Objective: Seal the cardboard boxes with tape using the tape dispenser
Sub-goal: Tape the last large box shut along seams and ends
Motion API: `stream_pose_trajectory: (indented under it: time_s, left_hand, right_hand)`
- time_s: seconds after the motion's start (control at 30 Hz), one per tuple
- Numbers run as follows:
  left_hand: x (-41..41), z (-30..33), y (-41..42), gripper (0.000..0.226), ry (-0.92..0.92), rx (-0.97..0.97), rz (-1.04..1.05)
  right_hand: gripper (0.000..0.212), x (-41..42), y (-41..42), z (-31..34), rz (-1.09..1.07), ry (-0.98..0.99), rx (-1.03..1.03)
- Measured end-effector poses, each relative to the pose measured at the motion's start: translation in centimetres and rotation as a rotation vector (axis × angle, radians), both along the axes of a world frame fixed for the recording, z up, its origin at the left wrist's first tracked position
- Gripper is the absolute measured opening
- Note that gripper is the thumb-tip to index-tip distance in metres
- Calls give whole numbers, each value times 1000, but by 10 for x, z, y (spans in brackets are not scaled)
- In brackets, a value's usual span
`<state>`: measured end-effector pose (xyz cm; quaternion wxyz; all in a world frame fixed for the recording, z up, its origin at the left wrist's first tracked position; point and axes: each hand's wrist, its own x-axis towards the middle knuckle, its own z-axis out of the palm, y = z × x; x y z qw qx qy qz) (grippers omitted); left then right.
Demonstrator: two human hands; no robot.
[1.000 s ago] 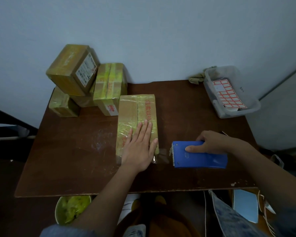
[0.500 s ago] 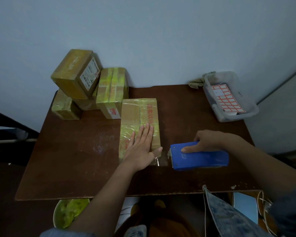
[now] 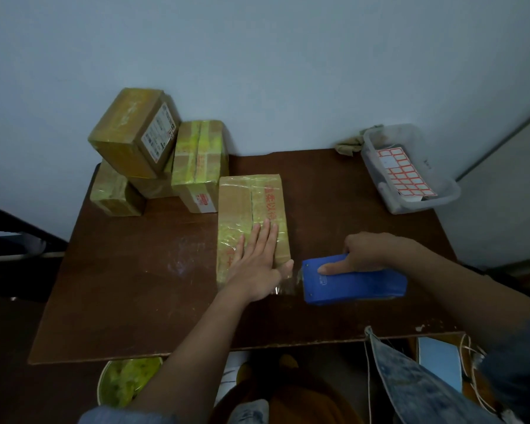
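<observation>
Tape-wrapped brown cardboard box with red lettering (image 3: 251, 221) lies flat near the middle of the dark brown wooden table (image 3: 135, 286). On its near end the left hand (image 3: 257, 261) presses down, fingers straight and together. Just right of it, the right hand (image 3: 371, 252) grips the blue plastic tape dispenser (image 3: 355, 283), index finger stretched along its side. A clear strip of tape (image 3: 288, 283), hard to make out, seems to run from dispenser to box. More taped cardboard boxes (image 3: 166, 160) are stacked at the far left corner.
</observation>
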<state>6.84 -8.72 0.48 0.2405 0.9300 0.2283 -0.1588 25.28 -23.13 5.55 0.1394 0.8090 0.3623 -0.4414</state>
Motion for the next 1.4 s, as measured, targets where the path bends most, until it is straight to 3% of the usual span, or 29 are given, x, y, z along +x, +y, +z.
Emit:
stream_pose_trajectory:
  time_s: [0.1, 0.23, 0.3, 0.5, 0.63, 0.77, 0.87, 0.93, 1.0, 1.03, 1.1, 1.2, 1.3, 1.4]
  left_hand:
    - [2, 1, 3, 76, 0, -24, -1]
    - [-1, 0, 2, 74, 8, -32, -10]
    - [1, -3, 4, 74, 2, -3, 3]
    - [2, -6, 3, 77, 4, 9, 10]
    - [1, -7, -1, 77, -11, 44, 20]
    - [-2, -8, -1, 78, -52, 30, 48]
    - [-2, -4, -1, 79, -173, -139, 135]
    - [-4, 2, 0, 77, -319, -308, 242]
    - [-10, 10, 2, 70, -511, -467, 362]
    - [-13, 13, 3, 66, -603, -498, 406]
    - [-20, 17, 3, 60, -729, -475, 482]
    - [-30, 17, 5, 51, -787, -326, 644]
    - [-42, 9, 9, 47, -666, -237, 854]
    - [-48, 0, 13, 50, -505, -315, 946]
  right_hand:
    - [70, 1, 15, -3, 31, -25, -6]
    - [56, 3, -7, -20, 351, -372, -190]
    - [60, 11, -24, -28, 267, -360, -197]
    - [57, -14, -16, -50, -42, -541, 160]
    - [43, -43, -5, -90, -275, -480, 266]
    - [42, -60, -7, -116, -477, -387, 356]
    - [45, -62, -13, -115, -536, -349, 380]
    - [50, -67, -16, -103, -528, -459, 417]
    - [41, -77, -16, -87, -544, -568, 586]
    - [31, -82, -15, -81, -559, -537, 700]
    - [31, -92, -11, -74, -690, -262, 843]
    - [38, -109, 0, -70, -1090, 221, 794]
    - [36, -120, 9, -70, -1378, 453, 797]
    - [25, -123, 13, -69, -1416, 513, 860]
